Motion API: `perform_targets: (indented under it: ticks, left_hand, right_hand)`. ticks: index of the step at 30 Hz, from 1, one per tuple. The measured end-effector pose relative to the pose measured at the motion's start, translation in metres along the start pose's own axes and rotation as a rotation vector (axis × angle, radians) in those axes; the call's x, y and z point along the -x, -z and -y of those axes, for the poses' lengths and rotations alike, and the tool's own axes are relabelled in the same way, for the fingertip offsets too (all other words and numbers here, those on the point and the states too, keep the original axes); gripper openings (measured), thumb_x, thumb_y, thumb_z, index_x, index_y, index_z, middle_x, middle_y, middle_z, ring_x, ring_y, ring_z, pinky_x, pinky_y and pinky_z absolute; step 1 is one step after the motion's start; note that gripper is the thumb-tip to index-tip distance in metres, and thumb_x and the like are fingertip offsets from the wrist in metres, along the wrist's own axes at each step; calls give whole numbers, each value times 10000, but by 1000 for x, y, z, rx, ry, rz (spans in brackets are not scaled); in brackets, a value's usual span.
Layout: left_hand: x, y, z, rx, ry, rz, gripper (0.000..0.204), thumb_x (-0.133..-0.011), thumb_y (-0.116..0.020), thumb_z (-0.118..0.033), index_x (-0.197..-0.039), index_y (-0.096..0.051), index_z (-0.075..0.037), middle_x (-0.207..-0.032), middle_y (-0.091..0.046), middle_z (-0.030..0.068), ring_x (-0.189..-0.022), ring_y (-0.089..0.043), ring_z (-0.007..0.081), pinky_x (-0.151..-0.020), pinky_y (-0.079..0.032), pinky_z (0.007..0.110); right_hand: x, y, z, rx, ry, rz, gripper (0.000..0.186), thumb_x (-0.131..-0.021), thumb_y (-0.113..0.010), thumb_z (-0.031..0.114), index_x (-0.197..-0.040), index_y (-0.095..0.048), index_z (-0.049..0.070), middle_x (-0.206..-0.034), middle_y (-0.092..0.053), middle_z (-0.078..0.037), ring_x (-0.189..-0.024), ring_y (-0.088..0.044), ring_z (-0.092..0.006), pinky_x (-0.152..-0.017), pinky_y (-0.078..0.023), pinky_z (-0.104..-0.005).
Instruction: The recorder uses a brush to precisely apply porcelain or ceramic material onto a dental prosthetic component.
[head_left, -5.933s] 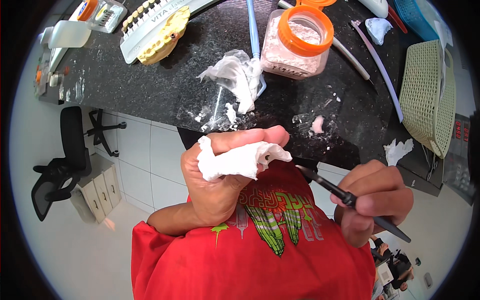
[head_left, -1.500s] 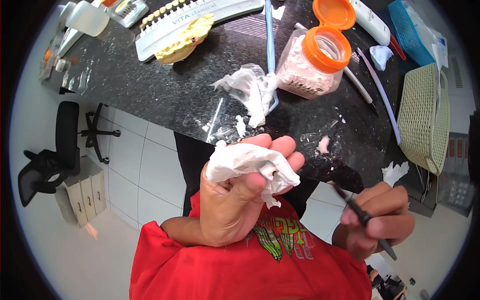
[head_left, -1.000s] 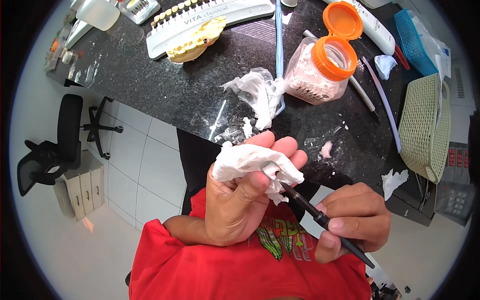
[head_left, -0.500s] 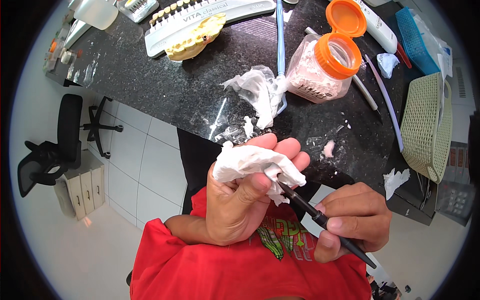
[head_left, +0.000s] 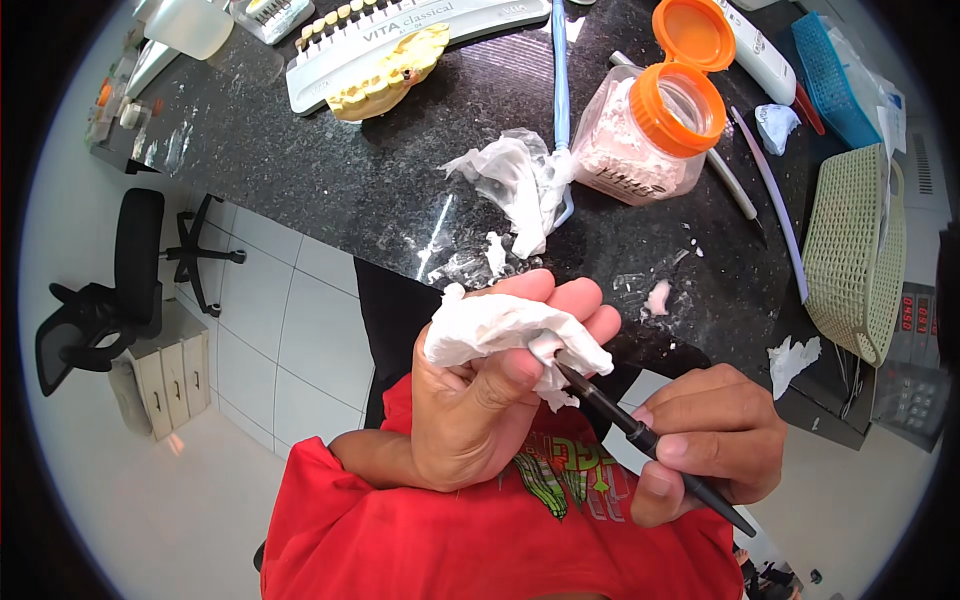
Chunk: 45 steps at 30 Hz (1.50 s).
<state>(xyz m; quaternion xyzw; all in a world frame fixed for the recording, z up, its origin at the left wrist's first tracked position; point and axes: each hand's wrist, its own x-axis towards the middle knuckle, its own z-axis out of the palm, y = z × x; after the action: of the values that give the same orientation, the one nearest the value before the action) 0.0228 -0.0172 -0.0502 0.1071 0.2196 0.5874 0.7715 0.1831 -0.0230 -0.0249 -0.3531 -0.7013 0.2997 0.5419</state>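
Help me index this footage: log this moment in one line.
left grip: white tissue with small pale piece | right grip: black tool pointed at piece | counter: open jar

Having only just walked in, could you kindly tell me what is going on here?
A person in a red shirt holds a crumpled white paper tissue and a small pale hollow piece in the left hand. The right hand grips a slim black pen-shaped tool, its tip at the piece's opening, though contact is hard to confirm. On the speckled black counter stands an open, clear square jar with an orange neck.
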Motion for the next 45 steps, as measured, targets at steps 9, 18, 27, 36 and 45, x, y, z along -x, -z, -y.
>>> perform_targets:
  ticks: [9, 18, 27, 36, 45]
  left_hand:
    - [0, -1, 0, 2, 14, -24, 449, -819, -613, -109, -1213, -437, 17, -1153, -523, 252, -1077, -514, 382, -922, -429, 481]
    - [0, 0, 0, -4, 11, -12, 457, -815, -617, -108, -1211, -432, 25, -1148, -522, 261, -1074, -513, 392, -916, -432, 486]
    - [0, 2, 0, 12, 2, 5, 467, -815, -613, -95, -1216, -420, 43, -1151, -516, 267, -1069, -515, 392, -920, -430, 487]
    - [0, 1, 0, 19, -3, 13, 464, -819, -607, -89, -1218, -414, 49, -1155, -512, 270, -1072, -512, 395, -925, -423, 493]
    - [0, 0, -1, 19, 0, 5, 447, -824, -601, -75, -1213, -417, 50, -1152, -512, 272, -1073, -513, 390, -929, -420, 492]
  right_hand:
    - [-1, 1, 0, 3, 0, 8, 237, -656, -691, 18, -857, -565, 29, -720, -593, -93, -578, -609, -191, -468, -505, -245]
    - [-1, 1, 0, -3, -2, 10, 250, -652, -694, 14, -865, -565, 33, -719, -591, -86, -580, -611, -192, -469, -505, -245]
    - [-2, 3, 1, -8, -16, 53, 254, -658, -696, 16, -876, -567, 33, -746, -595, -92, -599, -616, -196, -485, -509, -248]
    - [-3, 1, 1, 11, 3, 28, 236, -665, -688, 23, -867, -566, 32, -717, -593, -89, -578, -612, -190, -472, -503, -245]
    - [-1, -2, -1, 9, 14, -18, 220, -653, -673, 13, -843, -564, 33, -692, -591, -92, -557, -607, -187, -456, -496, -244]
